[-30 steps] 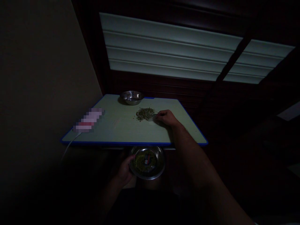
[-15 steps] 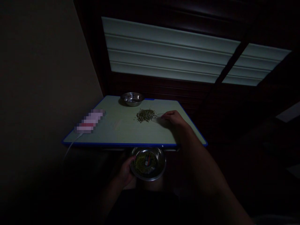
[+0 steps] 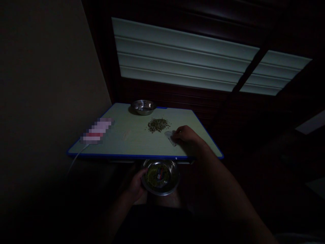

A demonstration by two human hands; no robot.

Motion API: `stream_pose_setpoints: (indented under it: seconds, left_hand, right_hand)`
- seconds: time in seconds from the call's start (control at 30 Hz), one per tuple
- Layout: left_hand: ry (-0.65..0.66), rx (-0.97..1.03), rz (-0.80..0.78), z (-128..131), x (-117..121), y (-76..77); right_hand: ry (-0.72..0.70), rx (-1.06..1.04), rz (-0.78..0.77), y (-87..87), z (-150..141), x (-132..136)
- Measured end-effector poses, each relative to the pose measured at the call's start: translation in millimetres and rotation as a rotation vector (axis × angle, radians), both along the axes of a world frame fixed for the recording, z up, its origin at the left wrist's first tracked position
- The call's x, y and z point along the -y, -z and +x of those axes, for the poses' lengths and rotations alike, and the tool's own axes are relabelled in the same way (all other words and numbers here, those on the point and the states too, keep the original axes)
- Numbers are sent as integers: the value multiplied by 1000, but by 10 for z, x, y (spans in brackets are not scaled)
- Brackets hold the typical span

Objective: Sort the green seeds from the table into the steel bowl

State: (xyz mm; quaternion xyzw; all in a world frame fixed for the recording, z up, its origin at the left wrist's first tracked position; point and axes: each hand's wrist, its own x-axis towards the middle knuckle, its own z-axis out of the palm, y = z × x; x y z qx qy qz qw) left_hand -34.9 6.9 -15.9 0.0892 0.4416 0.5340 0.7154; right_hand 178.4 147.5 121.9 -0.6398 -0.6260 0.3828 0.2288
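Below the table's front edge, my left hand (image 3: 137,184) grips the left rim of a shiny metal bowl (image 3: 175,184). Inside that bowl lies a round pack (image 3: 160,174) with greenish contents and a dark label; whether it is a bag or a lidded tub I cannot tell. Over the right part of the table, my right hand (image 3: 186,135) pinches a small clear plastic piece (image 3: 170,137), perhaps a little bag or sheet. Just beyond its far left edge spreads a loose pile of small dark green grains (image 3: 157,125).
The pale folding table (image 3: 137,145) has a blue edge. A second metal bowl (image 3: 143,107) stands at its back. On the left lies a blurred-out pinkish object (image 3: 98,130) with a white cable (image 3: 77,157). A wall and dark slatted doors (image 3: 182,56) border the table.
My right hand has drawn slightly nearer to me, and the plastic piece has come away from the pile's edge and turned. My left hand and its bowl stay in place.
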Motion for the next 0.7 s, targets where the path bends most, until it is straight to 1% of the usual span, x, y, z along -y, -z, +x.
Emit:
stream_pose_setpoints:
  seconds: [0.1, 0.27, 0.37, 0.47, 0.53, 0.6, 0.7]
  left_hand:
    - [-36, 6, 6, 15, 9, -46]
    - [10, 34, -2, 27, 21, -84]
    - [-12, 29, -4, 27, 14, -41]
    - [-6, 48, 0, 27, 1, 36]
    - [-18, 38, 8, 27, -5, 87]
    - [-3, 32, 33, 28, -9, 127]
    - [-10, 45, 49, 31, -12, 163]
  right_hand:
    - [-6, -6, -34, -21, -100, 20]
    - [-48, -10, -39, 2, -209, 20]
    - [-89, 8, -27, 36, -275, 0]
    - [-105, 51, -22, 50, -379, -4]
    - [-104, 86, 0, 56, -471, 7]
    - [-100, 115, 27, 70, -570, 20]
    - [-80, 138, 54, 109, -709, 25]
